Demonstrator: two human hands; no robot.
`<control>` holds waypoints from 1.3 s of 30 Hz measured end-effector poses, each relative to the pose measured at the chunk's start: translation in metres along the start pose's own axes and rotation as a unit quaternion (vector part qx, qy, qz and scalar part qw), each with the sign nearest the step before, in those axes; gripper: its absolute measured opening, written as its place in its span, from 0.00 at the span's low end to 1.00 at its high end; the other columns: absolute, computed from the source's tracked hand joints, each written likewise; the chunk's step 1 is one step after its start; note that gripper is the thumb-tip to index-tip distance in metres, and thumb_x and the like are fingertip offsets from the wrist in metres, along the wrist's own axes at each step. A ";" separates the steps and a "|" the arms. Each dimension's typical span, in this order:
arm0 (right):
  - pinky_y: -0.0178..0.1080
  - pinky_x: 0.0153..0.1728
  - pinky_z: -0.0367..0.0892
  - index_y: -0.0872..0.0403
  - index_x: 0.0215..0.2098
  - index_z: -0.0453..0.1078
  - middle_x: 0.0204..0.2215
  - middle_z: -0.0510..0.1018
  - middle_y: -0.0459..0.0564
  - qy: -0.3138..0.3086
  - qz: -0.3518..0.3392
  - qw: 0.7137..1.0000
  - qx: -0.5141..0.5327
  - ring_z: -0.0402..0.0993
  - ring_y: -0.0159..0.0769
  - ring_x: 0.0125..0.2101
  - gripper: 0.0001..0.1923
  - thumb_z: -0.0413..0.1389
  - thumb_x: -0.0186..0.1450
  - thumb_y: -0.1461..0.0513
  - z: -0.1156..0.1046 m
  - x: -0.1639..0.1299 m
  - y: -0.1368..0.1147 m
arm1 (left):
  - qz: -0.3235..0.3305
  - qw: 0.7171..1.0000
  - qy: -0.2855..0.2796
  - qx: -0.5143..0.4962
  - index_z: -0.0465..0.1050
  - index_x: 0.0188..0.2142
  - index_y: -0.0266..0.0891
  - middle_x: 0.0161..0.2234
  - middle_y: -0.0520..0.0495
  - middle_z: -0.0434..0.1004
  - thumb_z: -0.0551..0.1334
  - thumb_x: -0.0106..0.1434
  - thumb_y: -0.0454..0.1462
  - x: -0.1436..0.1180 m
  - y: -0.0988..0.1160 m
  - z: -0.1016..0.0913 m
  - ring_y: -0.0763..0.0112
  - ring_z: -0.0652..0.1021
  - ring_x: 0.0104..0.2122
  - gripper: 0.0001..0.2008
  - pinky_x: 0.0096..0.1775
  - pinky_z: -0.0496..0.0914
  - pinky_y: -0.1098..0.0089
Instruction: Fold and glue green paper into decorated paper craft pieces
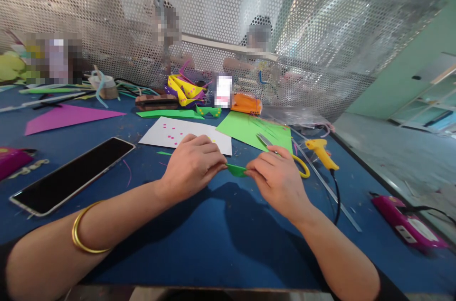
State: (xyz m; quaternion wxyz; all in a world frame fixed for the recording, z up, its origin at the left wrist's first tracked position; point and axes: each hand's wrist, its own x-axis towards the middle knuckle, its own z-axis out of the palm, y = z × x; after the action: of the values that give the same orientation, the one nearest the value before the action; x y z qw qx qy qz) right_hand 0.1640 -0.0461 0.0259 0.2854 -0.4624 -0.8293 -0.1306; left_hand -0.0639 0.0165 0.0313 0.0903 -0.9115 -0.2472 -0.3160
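Observation:
Over the blue table (213,244), my left hand (192,165) and my right hand (278,180) pinch a small green paper piece (236,170) between their fingertips, one at each end. A gold bangle sits on my left forearm. Scissors with yellow handles (285,154) lie just behind my right hand, partly hidden by it, on a green paper sheet (249,130). A white sheet with pink dots (178,135) lies behind my left hand.
A phone (71,175) lies at left, a purple paper triangle (67,118) beyond it. A yellow glue gun (320,151) and a metal ruler (327,187) lie at right, a pink device (406,222) near the right edge. Paper crafts crowd the back by a perforated screen; other people sit behind it.

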 end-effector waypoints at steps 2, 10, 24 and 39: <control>0.45 0.55 0.58 0.51 0.34 0.73 0.30 0.80 0.43 0.002 0.014 1.000 0.020 0.74 0.33 0.31 0.06 0.56 0.70 0.63 0.001 0.000 0.002 | -0.009 1.000 -0.014 -0.004 0.77 0.31 0.41 0.30 0.49 0.81 0.60 0.70 0.40 0.001 -0.001 0.000 0.63 0.74 0.35 0.12 0.37 0.58 0.62; 0.48 0.55 0.59 0.51 0.32 0.71 0.30 0.78 0.44 -0.007 0.048 0.999 0.016 0.73 0.35 0.32 0.08 0.54 0.70 0.65 -0.002 0.000 0.011 | -0.056 0.997 -0.013 -0.040 0.80 0.32 0.44 0.31 0.51 0.83 0.64 0.66 0.41 0.001 -0.011 0.002 0.63 0.75 0.36 0.08 0.39 0.57 0.60; 0.50 0.49 0.69 0.50 0.46 0.75 0.41 0.80 0.53 0.278 0.289 0.896 0.189 0.76 0.43 0.44 0.12 0.53 0.69 0.57 -0.007 0.000 0.021 | -0.176 0.971 0.080 -0.143 0.83 0.32 0.48 0.30 0.51 0.83 0.66 0.64 0.44 0.000 -0.014 0.009 0.63 0.77 0.35 0.08 0.42 0.63 0.61; 0.42 0.37 0.70 0.49 0.34 0.76 0.29 0.79 0.46 0.197 0.106 0.947 0.229 0.76 0.37 0.33 0.04 0.60 0.65 0.64 -0.010 0.003 -0.009 | -0.100 0.976 0.089 -0.171 0.83 0.36 0.49 0.33 0.52 0.85 0.65 0.66 0.46 -0.002 0.000 0.010 0.65 0.78 0.36 0.08 0.43 0.64 0.61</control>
State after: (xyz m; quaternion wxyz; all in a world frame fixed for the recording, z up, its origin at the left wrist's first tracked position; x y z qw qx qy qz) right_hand 0.1593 -0.0539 0.0361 0.5538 -0.4350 -0.7099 0.0054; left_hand -0.0596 0.0190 0.0224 -0.0771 -0.8524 -0.2702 -0.4409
